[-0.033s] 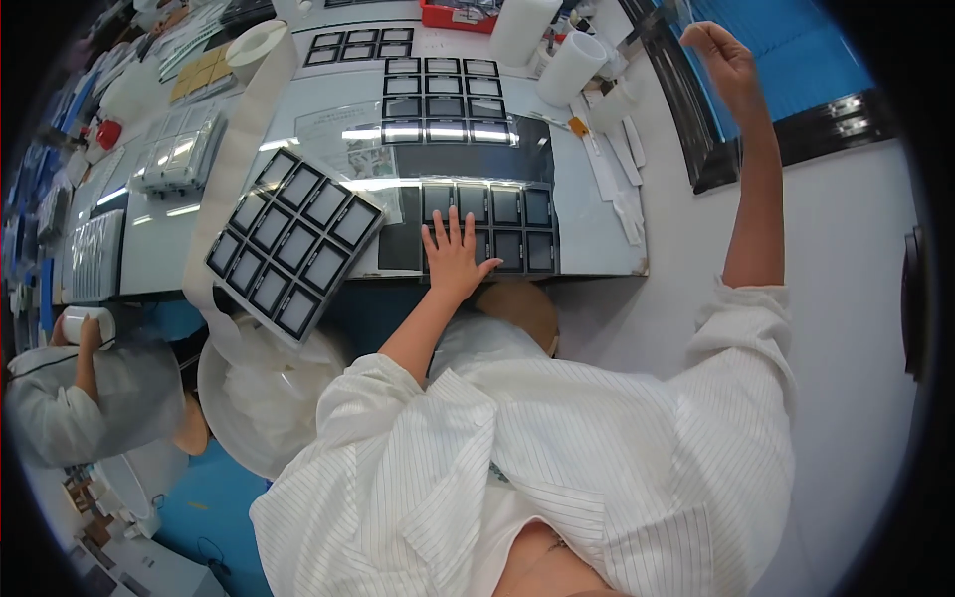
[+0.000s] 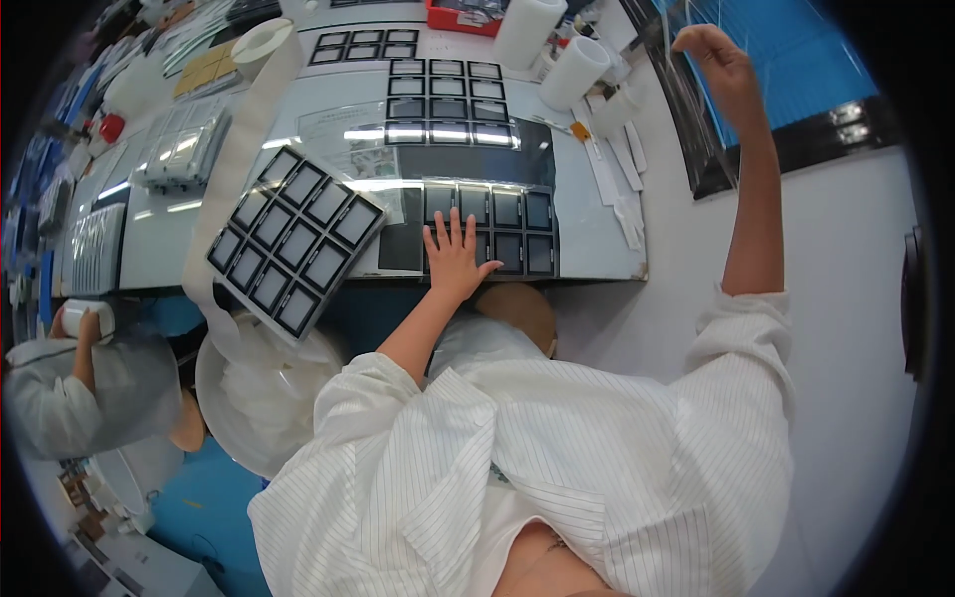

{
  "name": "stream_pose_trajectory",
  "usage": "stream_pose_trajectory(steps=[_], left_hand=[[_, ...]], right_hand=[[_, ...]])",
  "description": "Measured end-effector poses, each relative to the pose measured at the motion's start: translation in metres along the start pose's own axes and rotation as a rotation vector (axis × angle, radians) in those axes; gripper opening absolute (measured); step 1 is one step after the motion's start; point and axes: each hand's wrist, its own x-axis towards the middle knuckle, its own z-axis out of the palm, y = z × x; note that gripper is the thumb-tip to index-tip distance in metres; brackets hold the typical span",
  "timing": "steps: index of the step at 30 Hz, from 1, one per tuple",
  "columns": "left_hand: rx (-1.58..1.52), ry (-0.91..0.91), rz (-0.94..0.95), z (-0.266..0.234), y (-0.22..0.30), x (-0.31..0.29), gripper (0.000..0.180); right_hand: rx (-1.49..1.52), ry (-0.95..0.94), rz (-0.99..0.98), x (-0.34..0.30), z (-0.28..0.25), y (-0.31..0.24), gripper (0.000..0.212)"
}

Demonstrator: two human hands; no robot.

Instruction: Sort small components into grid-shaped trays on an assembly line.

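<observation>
My left hand (image 2: 456,261) lies flat, fingers spread, on a black-framed panel (image 2: 507,249) with several dark rectangular windows, at the table's front edge. Raised at the upper right before the window, my right hand (image 2: 724,72) is closed, its fingers bent and pinched. Thin shiny streaks of what looks like clear film (image 2: 708,129) hang below the right hand. Left of my left hand, a stack of panels with pale windows (image 2: 298,239) lies turned at an angle, overhanging the front edge. Another such panel (image 2: 447,99) lies farther back.
A white strip runs from a roll (image 2: 264,48) down to a white bin (image 2: 224,423). White rolls (image 2: 575,73) and an orange-handled cutter (image 2: 579,130) are at the right. Clear trays (image 2: 184,144) stand left. Another person (image 2: 90,388) sits at the far left.
The streaks of clear film below my right hand show more plainly now. That hand has shifted slightly left; my left hand stays on the panel.
</observation>
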Motion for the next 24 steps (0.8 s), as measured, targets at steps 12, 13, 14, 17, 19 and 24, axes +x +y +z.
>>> stream_pose_trajectory(steps=[12, 13, 14, 17, 19, 24], left_hand=[[-0.005, 0.191, -0.093, -0.012, -0.037, -0.031, 0.069], [0.014, 0.278, -0.107, -0.002, -0.042, -0.038, 0.070], [0.035, 0.366, -0.107, 0.008, -0.045, -0.045, 0.072], [-0.147, 0.387, -0.300, 0.007, -0.039, -0.053, 0.071], [-0.120, 0.880, -0.349, -0.020, -0.047, -0.071, 0.072], [-0.119, 0.767, -0.541, -0.034, -0.122, -0.159, 0.066]], right_hand=[[0.594, -0.688, -1.342, -0.024, 0.352, -0.340, 0.026], [0.743, -0.768, -1.443, -0.048, 0.380, -0.378, 0.026], [0.767, -0.849, -1.590, -0.074, 0.399, -0.415, 0.024], [0.915, -0.963, -1.835, -0.164, 0.456, -0.499, 0.018], [0.969, -0.991, -1.904, -0.211, 0.499, -0.532, 0.016], [0.855, -1.025, -1.924, -0.361, 0.567, -0.639, 0.017]])
